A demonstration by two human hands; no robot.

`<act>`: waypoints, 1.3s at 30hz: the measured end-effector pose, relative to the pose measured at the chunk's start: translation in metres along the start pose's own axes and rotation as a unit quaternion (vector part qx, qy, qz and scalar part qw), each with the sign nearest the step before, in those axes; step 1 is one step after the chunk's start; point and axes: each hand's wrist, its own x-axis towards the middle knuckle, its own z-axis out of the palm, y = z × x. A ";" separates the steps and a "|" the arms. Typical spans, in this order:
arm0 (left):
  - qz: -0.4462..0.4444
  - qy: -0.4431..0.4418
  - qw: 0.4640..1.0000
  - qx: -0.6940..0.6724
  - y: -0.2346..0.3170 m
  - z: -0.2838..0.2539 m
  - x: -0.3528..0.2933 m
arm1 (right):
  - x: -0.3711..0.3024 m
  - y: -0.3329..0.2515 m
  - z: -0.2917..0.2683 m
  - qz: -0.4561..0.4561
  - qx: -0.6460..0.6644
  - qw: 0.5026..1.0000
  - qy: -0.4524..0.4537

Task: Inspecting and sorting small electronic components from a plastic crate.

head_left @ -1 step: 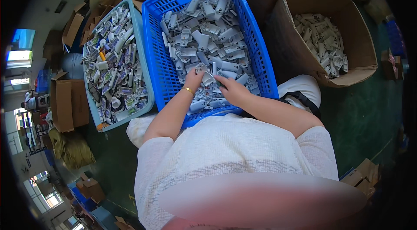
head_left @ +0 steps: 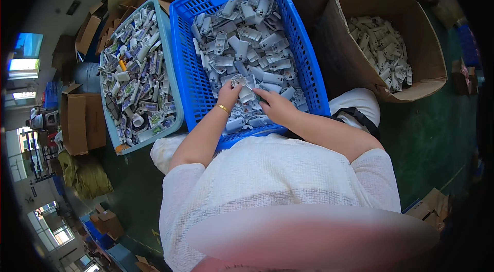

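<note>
My left hand (head_left: 229, 94) has a pale plastic piece (head_left: 238, 81) pinched between thumb and fingers, grip closed down on it. Piece sits over the near half of the blue crate (head_left: 303, 51), just above the loose housings (head_left: 239, 46) heaped inside.

My right hand (head_left: 278, 106) is just beside it on the right, fingers curled in, tips pointing at the piece. Something small and dark shows at those fingertips; too small to make out, so can't tell whether I've got hold of it or how tight that grip is. Gold bracelet (head_left: 223, 108) on left wrist.

Around me: pale-blue tub (head_left: 178, 107) close against the crate's left side, full of mixed parts, one orange bit (head_left: 122, 65) among them. Open cardboard box (head_left: 422, 40) to the right, similar white parts (head_left: 381, 53) inside. Green floor (head_left: 411, 133) underneath.
</note>
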 end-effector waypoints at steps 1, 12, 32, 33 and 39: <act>0.003 0.003 1.000 0.001 -0.001 -0.002 -0.007 | -0.002 -0.003 -0.001 -0.026 -0.010 0.999 0.015; -0.094 -0.061 0.950 -0.291 0.029 -0.004 -0.077 | -0.004 -0.004 0.014 -0.110 -0.054 0.992 0.016; -0.075 0.084 0.965 -0.236 0.025 0.014 -0.087 | -0.018 -0.021 0.025 -0.095 -0.141 0.983 0.075; -0.050 0.102 0.974 -0.198 0.014 0.019 -0.081 | -0.014 -0.019 0.027 -0.097 -0.142 0.982 0.074; -0.032 0.084 0.979 -0.185 0.032 0.015 -0.092 | -0.012 -0.015 0.014 -0.112 -0.120 0.984 0.065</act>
